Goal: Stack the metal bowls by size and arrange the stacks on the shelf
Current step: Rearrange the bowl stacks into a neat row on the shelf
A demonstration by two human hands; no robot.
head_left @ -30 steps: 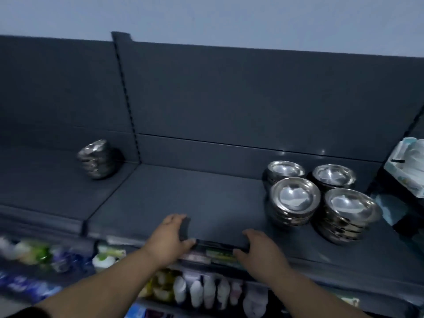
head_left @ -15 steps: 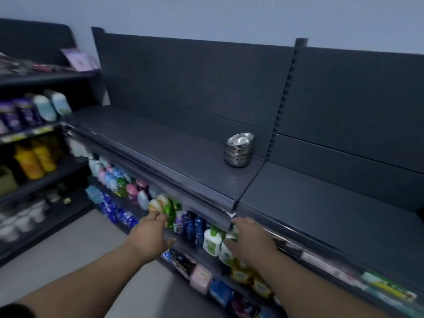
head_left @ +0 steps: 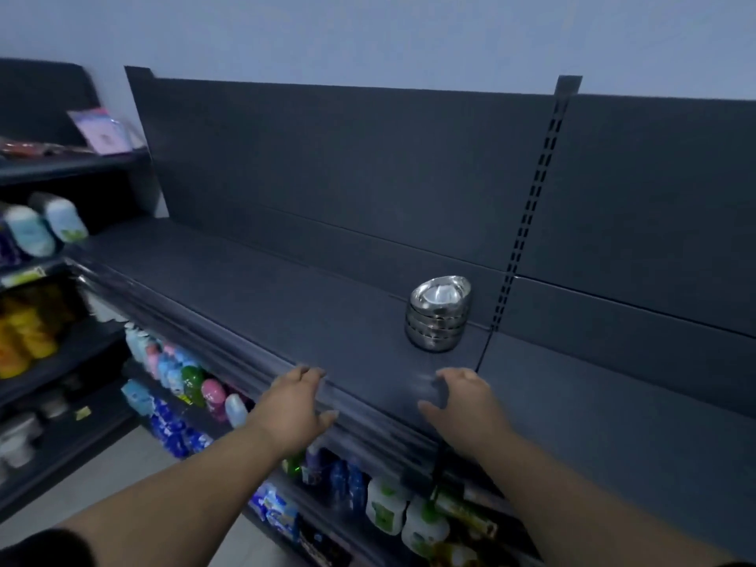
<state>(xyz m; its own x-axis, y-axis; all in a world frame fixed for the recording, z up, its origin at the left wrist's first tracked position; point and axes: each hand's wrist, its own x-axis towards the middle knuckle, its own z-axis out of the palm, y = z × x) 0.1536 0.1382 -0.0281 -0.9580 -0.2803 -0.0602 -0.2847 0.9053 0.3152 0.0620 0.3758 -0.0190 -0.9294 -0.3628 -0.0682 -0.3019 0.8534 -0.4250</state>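
Steel bowl stack [head_left: 437,315] stands beyond the right grip [head_left: 462,403], apart.

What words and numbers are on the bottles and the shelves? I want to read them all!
No text here can be read.
White bottles on the lower shelf: labels blurred, unreadable.
Pink packet on the upper left shelf: print too blurred.
Yellowish tag on the left shelf edge: too small and blurred.
Stack of metal bowls: no writing shows.
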